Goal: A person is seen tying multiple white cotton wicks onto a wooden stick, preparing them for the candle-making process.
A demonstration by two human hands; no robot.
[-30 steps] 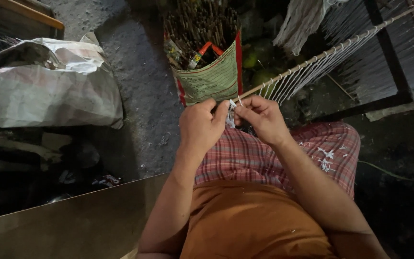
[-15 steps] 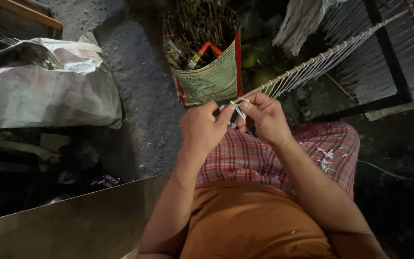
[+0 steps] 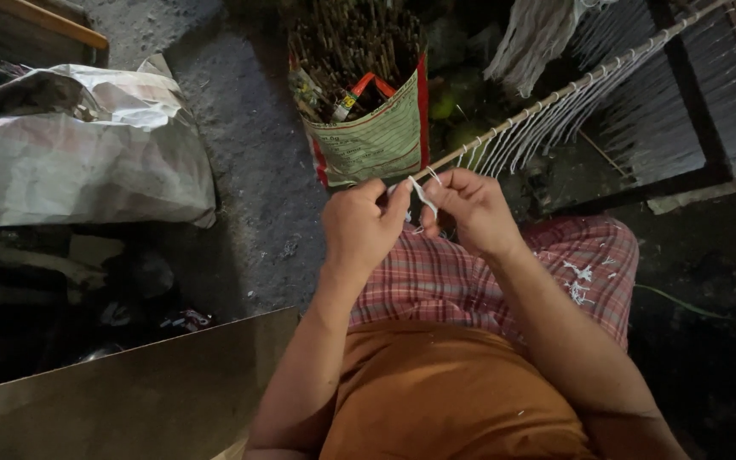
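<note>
Fingers of the left hand (image 3: pixel 361 223) and right hand (image 3: pixel 470 209) are curled shut, pinching a bit of white string (image 3: pixel 420 195) between them, at the near end of a long thin stick (image 3: pixel 555 95); more white strings (image 3: pixel 513 145) hang from the stick in a row; a green bag (image 3: pixel 374 140) full of sticks stands just behind; a crumpled white sack (image 3: pixel 78 162) lies far left.

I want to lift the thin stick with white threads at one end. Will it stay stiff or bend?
The stick looks straight along its span, so probably fairly stiff. It is thin, likely light. The threads hang limp, so they would probably swing.
</note>
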